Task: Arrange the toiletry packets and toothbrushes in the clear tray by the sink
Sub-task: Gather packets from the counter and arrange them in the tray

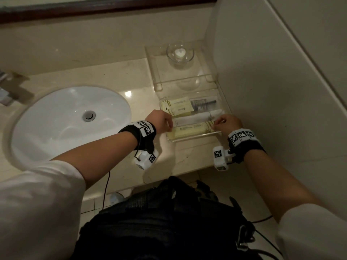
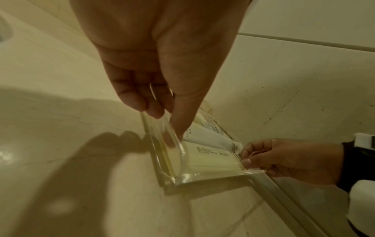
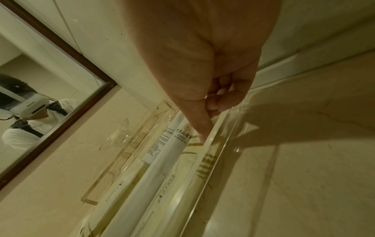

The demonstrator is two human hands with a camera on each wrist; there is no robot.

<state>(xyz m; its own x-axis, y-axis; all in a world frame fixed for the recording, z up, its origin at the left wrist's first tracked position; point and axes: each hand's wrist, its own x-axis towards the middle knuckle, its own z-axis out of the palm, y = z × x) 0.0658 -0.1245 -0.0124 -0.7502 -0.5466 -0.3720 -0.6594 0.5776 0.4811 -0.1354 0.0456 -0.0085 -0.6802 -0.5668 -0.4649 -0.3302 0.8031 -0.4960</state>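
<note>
1. Your left hand [image 1: 161,120] is at the left end of the clear tray [image 1: 224,102]. Its thumb reaches down inside the tray wall onto the end of the pale yellow long packet [image 1: 193,129], and the other fingers are bent on the outside of that wall. If you press too hard there, the light tray could skid away from you.
2. Your right hand [image 1: 228,121] is at the packet's other end, fingers curled and the thumb tip down on its edge. If the two hands push toward each other, the packet may buckle and ride up over the tray's near lip.
3. Just beyond your fingertips lies the white wrapped toothbrush [image 1: 199,117]. A careless knuckle could roll it onto the small yellow sachets [image 1: 175,106] farther out.
4. Well beyond both hands, the glass dish [image 1: 180,53] sits on the raised shelf. Jolting the tray could shake it.
</note>
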